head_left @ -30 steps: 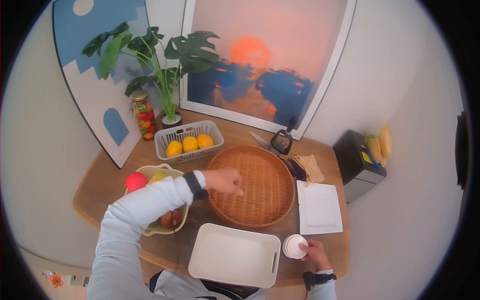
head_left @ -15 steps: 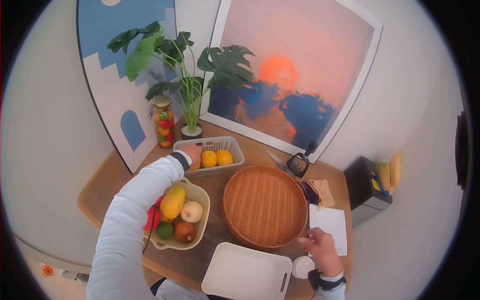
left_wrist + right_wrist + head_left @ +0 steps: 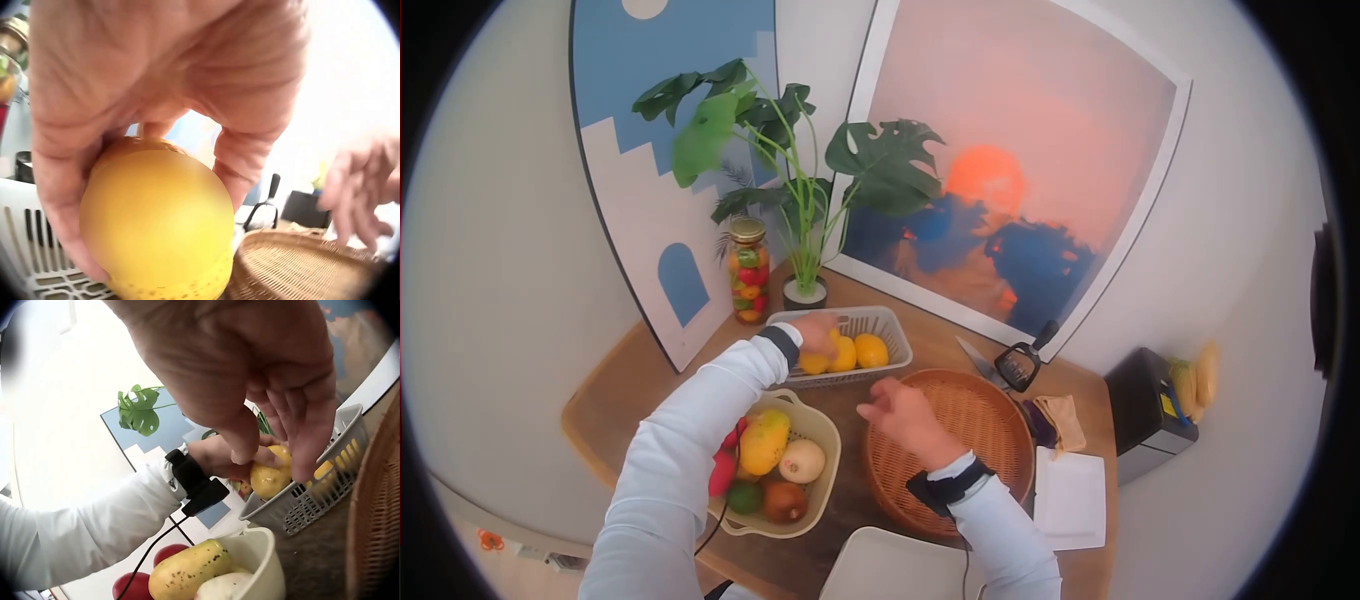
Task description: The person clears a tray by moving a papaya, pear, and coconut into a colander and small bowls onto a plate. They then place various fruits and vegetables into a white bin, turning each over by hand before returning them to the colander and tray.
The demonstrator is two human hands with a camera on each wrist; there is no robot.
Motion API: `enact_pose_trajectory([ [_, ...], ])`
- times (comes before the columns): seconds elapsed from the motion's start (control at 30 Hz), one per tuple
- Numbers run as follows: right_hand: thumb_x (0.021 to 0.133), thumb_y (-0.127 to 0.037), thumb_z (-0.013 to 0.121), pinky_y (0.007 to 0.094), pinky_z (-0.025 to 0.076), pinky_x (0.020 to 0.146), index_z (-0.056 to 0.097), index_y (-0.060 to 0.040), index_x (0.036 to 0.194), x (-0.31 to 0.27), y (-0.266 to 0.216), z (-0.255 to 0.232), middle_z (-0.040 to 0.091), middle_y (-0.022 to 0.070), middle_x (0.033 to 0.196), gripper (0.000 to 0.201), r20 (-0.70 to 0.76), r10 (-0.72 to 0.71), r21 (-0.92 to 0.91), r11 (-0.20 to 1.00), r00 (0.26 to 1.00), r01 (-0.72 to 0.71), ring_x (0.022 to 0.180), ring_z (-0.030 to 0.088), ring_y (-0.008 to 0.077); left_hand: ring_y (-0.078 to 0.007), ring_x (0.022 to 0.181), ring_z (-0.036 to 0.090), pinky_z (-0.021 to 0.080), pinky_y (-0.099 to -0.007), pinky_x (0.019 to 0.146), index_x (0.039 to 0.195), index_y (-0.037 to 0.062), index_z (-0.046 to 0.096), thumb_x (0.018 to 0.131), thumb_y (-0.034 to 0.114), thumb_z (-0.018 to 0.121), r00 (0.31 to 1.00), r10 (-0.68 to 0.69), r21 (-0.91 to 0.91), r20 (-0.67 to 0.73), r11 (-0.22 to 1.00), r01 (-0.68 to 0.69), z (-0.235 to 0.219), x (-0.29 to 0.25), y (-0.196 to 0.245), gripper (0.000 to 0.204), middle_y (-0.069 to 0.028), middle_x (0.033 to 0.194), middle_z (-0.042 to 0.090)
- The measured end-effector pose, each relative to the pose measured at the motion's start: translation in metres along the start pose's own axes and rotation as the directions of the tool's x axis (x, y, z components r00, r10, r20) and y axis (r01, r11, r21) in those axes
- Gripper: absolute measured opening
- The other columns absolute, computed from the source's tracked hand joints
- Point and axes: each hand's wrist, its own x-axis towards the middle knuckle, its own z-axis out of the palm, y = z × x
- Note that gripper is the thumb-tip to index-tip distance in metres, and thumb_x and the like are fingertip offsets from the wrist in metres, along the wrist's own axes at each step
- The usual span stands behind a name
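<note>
At the left end of the grey slotted basket (image 3: 895,322), my left hand (image 3: 815,335) grips a yellow citrus fruit (image 3: 159,219), with fingers and thumb around its sides. In the right wrist view that fruit (image 3: 270,475) shows at the basket's rim. Two more yellow citrus fruits (image 3: 871,350) lie in the basket, to the right of the hand. My right hand (image 3: 908,415) is held over the left edge of the round wicker tray (image 3: 960,440), its fingers loosely bent and nothing between them.
A cream basket (image 3: 831,450) of mixed fruit and vegetables stands beneath my left forearm. In front is a white tray (image 3: 890,565). Behind are a jar (image 3: 748,275) and a potted plant (image 3: 805,290). A knife (image 3: 978,362), grater (image 3: 1018,368) and cloth (image 3: 1062,422) lie at the right.
My left hand went from above the wicker tray to the grey basket and took hold of a fruit. My right hand left the white round container and came up and leftward over the wicker tray.
</note>
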Motion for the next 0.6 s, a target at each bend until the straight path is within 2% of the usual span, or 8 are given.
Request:
enact_pose_trajectory([
  [0.1,0.087,-0.025,0.076,0.03,0.055,0.068,0.052,-0.0009,0.131,0.012,-0.016,0.011,0.067,0.013,0.103,0.055,0.021,0.106,0.28,0.954,0.994,-0.108,0.086,0.067,0.0181,-0.0244,0.102,0.063,0.056,-0.035,0.075,0.128,0.0007,0.049,0.076,0.03,0.082,0.996,-0.034,-0.427,0.076,0.902,0.064,-0.037,-0.052,0.058,0.068,-0.0159,0.117,0.061],
  [0.17,0.088,-0.024,0.077,0.0265,0.055,0.067,0.045,-0.0022,0.137,0.005,-0.029,0.014,0.065,0.0099,0.109,0.062,0.052,0.109,0.521,0.845,0.993,-0.12,0.093,0.065,0.0134,-0.0199,0.101,0.061,0.056,-0.0321,0.072,0.131,0.0011,0.043,0.082,0.031,0.08,0.991,0.005,-0.599,0.132,0.797,0.076,-0.042,-0.078,0.077,0.069,-0.0134,0.114,0.059],
  [0.27,0.085,-0.026,0.08,0.0238,0.052,0.069,0.045,0.0015,0.136,-0.018,-0.051,0.016,0.063,0.0107,0.107,0.068,0.101,0.058,0.773,0.624,0.993,-0.116,0.088,0.064,0.0138,-0.0168,0.098,0.06,0.055,-0.0306,0.072,0.132,0.0015,0.041,0.087,0.034,0.076,0.997,0.009,-0.733,0.073,0.679,0.048,-0.045,-0.137,0.105,0.066,-0.012,0.113,0.057],
  [0.3,0.085,-0.023,0.079,0.0246,0.053,0.07,0.045,0.0003,0.136,-0.027,-0.052,0.018,0.063,0.009,0.109,0.066,0.19,0.033,0.748,0.642,0.981,-0.166,0.089,0.064,0.0135,-0.0169,0.098,0.061,0.055,-0.0294,0.071,0.132,0.0015,0.041,0.091,0.035,0.072,0.995,0.096,-0.729,-0.002,0.681,-0.067,-0.032,-0.148,0.097,0.061,-0.0117,0.115,0.057],
  [0.37,0.085,-0.017,0.079,0.0264,0.053,0.072,0.046,-0.0019,0.136,-0.042,-0.051,0.019,0.062,0.0054,0.113,0.062,0.354,-0.018,0.692,0.678,0.935,-0.248,0.09,0.062,0.0129,-0.0176,0.102,0.06,0.055,-0.0302,0.076,0.132,0.0019,0.041,0.092,0.034,0.072,0.974,0.13,-0.712,0.185,0.701,0.041,-0.031,-0.179,0.094,0.06,-0.0113,0.117,0.057],
  [0.43,0.084,-0.015,0.078,0.0307,0.053,0.073,0.054,-0.0011,0.126,-0.056,-0.062,0.022,0.065,0.0063,0.104,0.05,0.394,-0.06,0.505,0.848,0.917,-0.161,0.088,0.064,0.0162,-0.0236,0.108,0.061,0.053,-0.035,0.086,0.132,0.0018,0.043,0.089,0.032,0.074,0.94,0.14,-0.694,0.311,0.709,0.124,-0.031,-0.211,0.095,0.061,-0.0134,0.117,0.059],
  [0.53,0.083,-0.015,0.077,0.0356,0.052,0.075,0.062,-0.0003,0.114,-0.067,-0.07,0.027,0.067,0.0094,0.092,0.037,0.442,-0.109,0.266,0.964,0.891,-0.014,0.084,0.066,0.0214,-0.0297,0.109,0.061,0.05,-0.0374,0.091,0.13,0.0013,0.046,0.086,0.031,0.076,0.972,0.206,-0.358,0.117,0.921,-0.152,-0.009,-0.245,0.088,0.061,-0.017,0.116,0.06],
  [0.6,0.084,-0.018,0.076,0.0369,0.052,0.075,0.064,0.0,0.11,-0.067,-0.068,0.038,0.068,0.014,0.087,0.034,0.462,-0.136,0.227,0.973,0.876,0.031,0.081,0.067,0.025,-0.0367,0.106,0.06,0.05,-0.0402,0.09,0.13,-0.0003,0.048,0.082,0.033,0.078,0.989,0.131,-0.266,0.072,0.958,-0.107,0.004,-0.265,0.094,0.065,-0.0212,0.113,0.06],
])
